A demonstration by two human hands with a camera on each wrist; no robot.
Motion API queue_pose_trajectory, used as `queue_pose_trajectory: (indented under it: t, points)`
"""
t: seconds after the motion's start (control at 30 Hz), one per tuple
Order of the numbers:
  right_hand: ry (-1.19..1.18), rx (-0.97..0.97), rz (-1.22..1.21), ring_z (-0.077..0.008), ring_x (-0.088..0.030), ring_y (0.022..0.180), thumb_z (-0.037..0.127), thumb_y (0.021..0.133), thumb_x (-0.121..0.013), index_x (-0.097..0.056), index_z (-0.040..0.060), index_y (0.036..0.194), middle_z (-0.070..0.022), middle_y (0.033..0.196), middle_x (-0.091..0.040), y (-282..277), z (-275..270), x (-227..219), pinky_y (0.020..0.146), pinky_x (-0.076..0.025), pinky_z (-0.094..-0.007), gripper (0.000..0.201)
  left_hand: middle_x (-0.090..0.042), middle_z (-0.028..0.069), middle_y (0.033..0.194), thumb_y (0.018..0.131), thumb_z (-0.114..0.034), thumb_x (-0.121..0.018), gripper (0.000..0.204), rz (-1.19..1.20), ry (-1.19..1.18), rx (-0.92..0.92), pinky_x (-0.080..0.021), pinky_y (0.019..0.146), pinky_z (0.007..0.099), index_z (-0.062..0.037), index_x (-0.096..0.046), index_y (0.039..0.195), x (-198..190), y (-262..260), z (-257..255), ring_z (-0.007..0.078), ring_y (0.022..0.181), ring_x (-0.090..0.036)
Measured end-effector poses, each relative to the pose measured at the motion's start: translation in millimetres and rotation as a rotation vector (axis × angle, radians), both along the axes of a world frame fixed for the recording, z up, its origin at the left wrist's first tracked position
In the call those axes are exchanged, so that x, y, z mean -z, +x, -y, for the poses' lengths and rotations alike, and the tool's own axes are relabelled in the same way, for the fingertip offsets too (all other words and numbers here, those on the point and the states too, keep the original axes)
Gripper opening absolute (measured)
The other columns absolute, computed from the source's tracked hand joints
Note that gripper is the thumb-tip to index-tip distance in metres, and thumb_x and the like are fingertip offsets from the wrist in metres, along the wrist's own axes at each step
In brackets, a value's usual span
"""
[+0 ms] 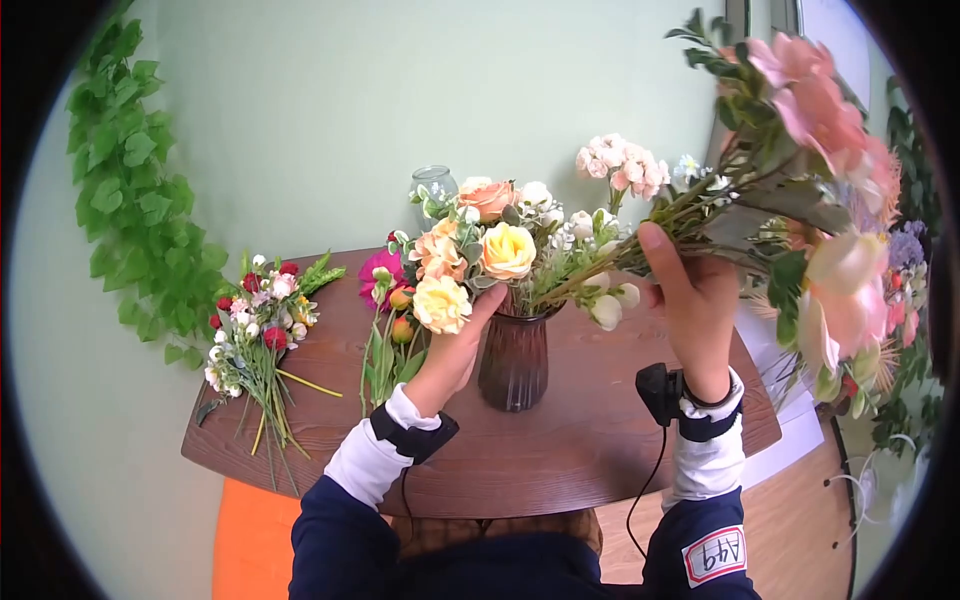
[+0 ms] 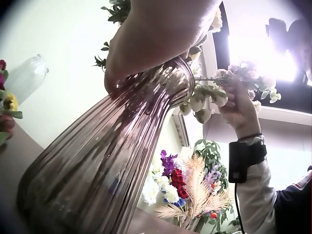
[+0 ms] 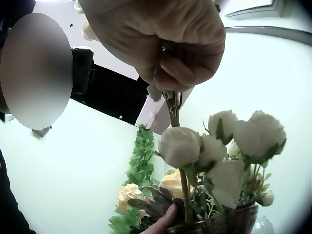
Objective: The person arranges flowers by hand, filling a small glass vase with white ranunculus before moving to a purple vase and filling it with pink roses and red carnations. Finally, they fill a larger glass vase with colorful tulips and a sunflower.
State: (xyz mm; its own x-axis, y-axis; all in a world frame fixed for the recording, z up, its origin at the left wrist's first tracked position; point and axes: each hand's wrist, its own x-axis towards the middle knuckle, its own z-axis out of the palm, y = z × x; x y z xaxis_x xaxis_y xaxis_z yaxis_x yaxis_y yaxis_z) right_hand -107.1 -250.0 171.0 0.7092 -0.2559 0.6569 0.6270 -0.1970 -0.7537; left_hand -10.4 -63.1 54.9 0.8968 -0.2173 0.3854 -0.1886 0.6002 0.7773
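A ribbed, dark translucent glass vase stands on the table, filled with yellow roses, peach blooms and white rosebuds. My left hand grips its neck, thumb up at the rim; in the left wrist view that hand wraps the neck of the vase. To the right of the vase, my right hand holds a bunch of stems between thumb and curled fingers. Large pink flowers fan out beyond this hand toward the upper right. The lower stems slant down toward the vase mouth.
On the table's left lies a bundle of small red and white flowers. A magenta flower lies by my left wrist. Behind the vase stands a clear glass jar. Ivy hangs down the left wall. More flowers stand to the right.
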Motion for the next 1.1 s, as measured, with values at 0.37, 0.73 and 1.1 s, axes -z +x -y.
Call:
queue_pose_trajectory:
  t: [0.37,0.73,1.1]
  points:
    - [-1.138,0.248,0.758,-0.0083,-0.053,0.075,0.018,0.078,-0.073,-0.060,0.0039,0.097,0.0007,0.085,-0.060,56.5,-17.4,11.2,0.065,-0.045,-0.0232,0.027,-0.051,0.0033,0.125,0.090,-0.018,-0.059,0.044,-0.050,-0.141,0.113,-0.039,0.096,0.0304,-0.0056,-0.042,0.129,-17.2,-6.7,0.2,0.0130,0.113,-0.049]
    - [-1.136,0.012,-0.133,-0.0199,-0.052,0.110,0.016,0.090,-0.053,-0.041,0.0044,0.129,-0.0074,0.121,-0.053,58.3,13.2,56.9,0.095,-0.043,-0.0319,0.042,-0.051,0.0030,0.126,0.095,-0.022,-0.048,0.037,-0.123,-0.130,0.144,-0.035,0.100,0.0343,-0.0070,-0.041,0.128,-4.6,4.7,-4.6,0.0156,0.115,-0.048]
    - [-0.961,-0.087,0.065,-0.0313,-0.051,0.107,0.017,0.074,-0.069,-0.049,0.0006,0.121,-0.0168,0.116,-0.053,53.3,20.2,56.7,0.093,-0.041,-0.0371,0.054,-0.046,0.0158,0.128,0.092,-0.041,-0.045,0.059,0.665,0.426,-0.414,-0.037,0.098,0.0410,-0.0011,-0.036,0.135,46.7,30.5,-3.9,0.0277,0.113,-0.048]
